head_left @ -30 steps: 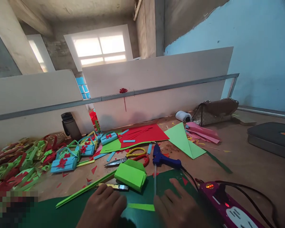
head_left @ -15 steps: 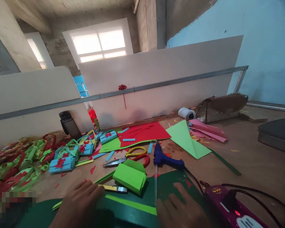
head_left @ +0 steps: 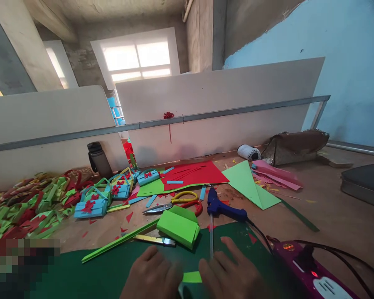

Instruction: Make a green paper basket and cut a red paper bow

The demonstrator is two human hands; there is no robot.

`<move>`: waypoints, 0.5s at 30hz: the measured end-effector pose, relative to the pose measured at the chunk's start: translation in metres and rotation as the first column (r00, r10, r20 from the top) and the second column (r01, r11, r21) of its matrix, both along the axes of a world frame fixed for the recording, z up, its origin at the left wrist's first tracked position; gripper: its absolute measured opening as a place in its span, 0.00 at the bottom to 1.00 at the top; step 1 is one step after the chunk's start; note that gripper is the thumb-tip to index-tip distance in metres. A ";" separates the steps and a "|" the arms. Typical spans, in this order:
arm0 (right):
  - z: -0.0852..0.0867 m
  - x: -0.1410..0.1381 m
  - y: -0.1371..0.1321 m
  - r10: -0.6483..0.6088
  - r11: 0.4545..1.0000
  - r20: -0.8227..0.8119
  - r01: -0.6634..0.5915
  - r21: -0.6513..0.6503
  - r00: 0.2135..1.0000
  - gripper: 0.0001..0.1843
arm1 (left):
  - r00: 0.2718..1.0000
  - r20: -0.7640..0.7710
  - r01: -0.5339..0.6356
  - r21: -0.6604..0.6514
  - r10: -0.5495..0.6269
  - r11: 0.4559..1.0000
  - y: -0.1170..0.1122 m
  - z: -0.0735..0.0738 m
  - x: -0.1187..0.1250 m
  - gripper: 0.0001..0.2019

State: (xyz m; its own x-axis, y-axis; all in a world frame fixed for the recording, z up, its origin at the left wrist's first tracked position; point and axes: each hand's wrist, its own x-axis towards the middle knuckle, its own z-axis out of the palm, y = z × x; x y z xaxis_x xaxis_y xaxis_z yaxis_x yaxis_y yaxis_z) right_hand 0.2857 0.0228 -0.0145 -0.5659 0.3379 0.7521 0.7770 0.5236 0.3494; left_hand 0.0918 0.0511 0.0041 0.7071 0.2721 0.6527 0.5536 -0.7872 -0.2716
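Note:
A bright green paper strip [head_left: 191,277] lies low over the dark green cutting mat [head_left: 68,274], its middle showing between my two hands. My left hand [head_left: 156,272] is closed on the strip's left part, its fingers curled and slightly blurred. At the strip's right end, my right hand [head_left: 229,272] has its fingers bent round it, with one finger sticking up. Just beyond the hands sit a folded green paper box [head_left: 178,227] and a yellow box cutter [head_left: 154,239]. A longer folded green strip [head_left: 118,241] slants off to the left.
Scissors [head_left: 187,197] and a blue glue gun [head_left: 224,209] lie behind the mat. A purple power strip [head_left: 302,265] with cables is at right. Small blue paper bags [head_left: 90,207], a green paper pile [head_left: 40,216], red sheets [head_left: 196,174] and a bottle [head_left: 99,160] stand farther back.
My left hand has slid right along the strip, close to my right hand, leaving only a short piece visible between them. The long folded strip and box cutter are now uncovered.

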 end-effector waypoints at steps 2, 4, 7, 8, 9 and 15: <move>0.006 0.000 -0.005 0.002 0.998 0.027 0.000 -0.065 1.000 0.18 | 1.000 -0.001 -0.029 -0.011 0.029 1.000 -0.001 0.004 -0.011 0.13; 0.013 0.000 -0.010 0.002 0.990 0.029 0.002 -0.145 1.000 0.18 | 1.000 -0.014 -0.028 -0.040 0.027 0.999 -0.003 0.008 -0.025 0.11; 0.021 -0.001 -0.013 0.014 0.973 0.038 -0.005 -0.229 0.999 0.16 | 0.993 -0.070 -0.105 -0.134 0.096 0.985 -0.006 0.009 -0.044 0.10; 0.022 -0.002 -0.013 0.021 0.971 0.043 -0.010 -0.239 0.999 0.16 | 0.986 -0.086 -0.153 -0.168 0.140 0.974 -0.006 0.009 -0.050 0.11; 0.023 -0.004 -0.011 0.025 0.970 0.048 -0.013 -0.241 0.999 0.15 | 0.980 -0.101 -0.188 -0.199 0.171 0.962 -0.004 0.008 -0.055 0.11; 0.025 -0.013 0.000 -0.006 0.964 0.044 0.017 -0.265 0.999 0.15 | 0.873 -0.303 -0.480 -0.386 0.383 0.788 0.019 0.010 -0.077 0.08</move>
